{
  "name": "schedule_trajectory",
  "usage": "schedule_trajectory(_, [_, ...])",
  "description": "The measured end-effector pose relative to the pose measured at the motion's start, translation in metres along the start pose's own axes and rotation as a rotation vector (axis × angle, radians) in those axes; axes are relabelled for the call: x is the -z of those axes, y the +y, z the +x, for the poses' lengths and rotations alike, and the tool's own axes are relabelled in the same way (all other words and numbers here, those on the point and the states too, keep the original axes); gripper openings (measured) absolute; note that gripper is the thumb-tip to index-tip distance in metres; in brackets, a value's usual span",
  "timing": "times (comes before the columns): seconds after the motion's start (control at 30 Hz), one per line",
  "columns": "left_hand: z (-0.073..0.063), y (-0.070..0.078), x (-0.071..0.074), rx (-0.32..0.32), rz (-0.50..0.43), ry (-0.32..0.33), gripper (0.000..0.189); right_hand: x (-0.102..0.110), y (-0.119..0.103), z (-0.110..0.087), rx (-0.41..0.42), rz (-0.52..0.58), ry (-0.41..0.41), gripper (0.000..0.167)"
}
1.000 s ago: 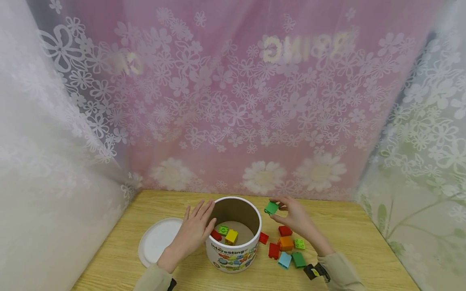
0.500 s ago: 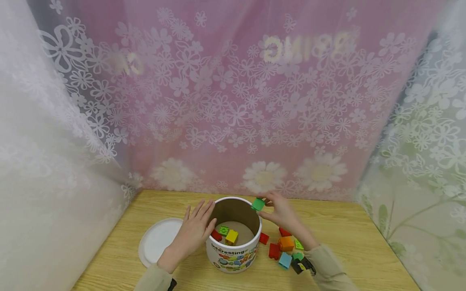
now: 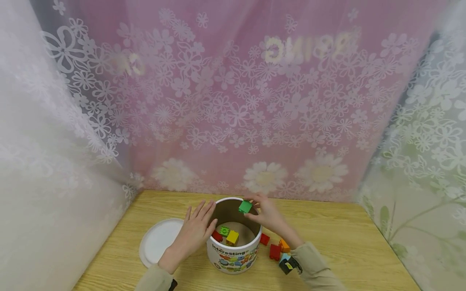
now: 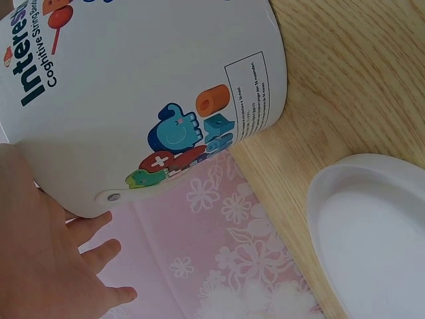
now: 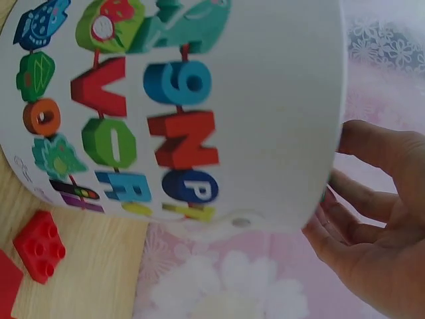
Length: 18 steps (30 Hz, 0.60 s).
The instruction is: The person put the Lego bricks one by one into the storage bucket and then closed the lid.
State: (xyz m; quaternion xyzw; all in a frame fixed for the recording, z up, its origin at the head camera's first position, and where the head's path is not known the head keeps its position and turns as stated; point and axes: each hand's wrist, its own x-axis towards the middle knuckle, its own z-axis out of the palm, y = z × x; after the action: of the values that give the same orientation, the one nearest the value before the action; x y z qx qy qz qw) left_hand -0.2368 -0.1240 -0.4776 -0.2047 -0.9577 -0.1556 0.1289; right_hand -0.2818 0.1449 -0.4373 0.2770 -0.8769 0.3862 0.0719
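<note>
Right hand is pinching a green block between thumb and fingers at the mouth of the tub, near its right side; how deep the block is hanging, I can't tell. I'm guessing it is light, stiff plastic, hardly fragile but a bit slick, with opposite flat sides offering the best hold. Left hand, fingers straight, is resting at the tub's left rim. In the right wrist view, the tub's wall is hiding nearly all the block; right of the tub, the right sleeve is partly covering loose blocks.
</note>
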Motion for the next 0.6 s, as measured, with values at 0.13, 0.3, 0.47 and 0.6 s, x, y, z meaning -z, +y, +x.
schedule_trajectory(0.13, [0.0,0.0,-0.001,-0.002,0.006,0.007,0.062,-0.009,0.001,0.001,0.018,0.008,-0.003,0.047])
schedule_trajectory(0.3, [0.0,0.001,0.0,-0.008,0.005,0.013,0.061,-0.018,0.002,0.001,0.044,0.01,-0.008,0.046])
schedule_trajectory(0.47, [0.0,0.0,0.0,-0.004,-0.002,0.009,0.061,-0.025,0.003,0.002,0.057,-0.017,-0.017,0.044])
schedule_trajectory(0.6, [0.0,0.0,-0.001,-0.002,-0.002,0.014,0.061,-0.029,0.005,0.002,0.05,-0.051,-0.009,0.043])
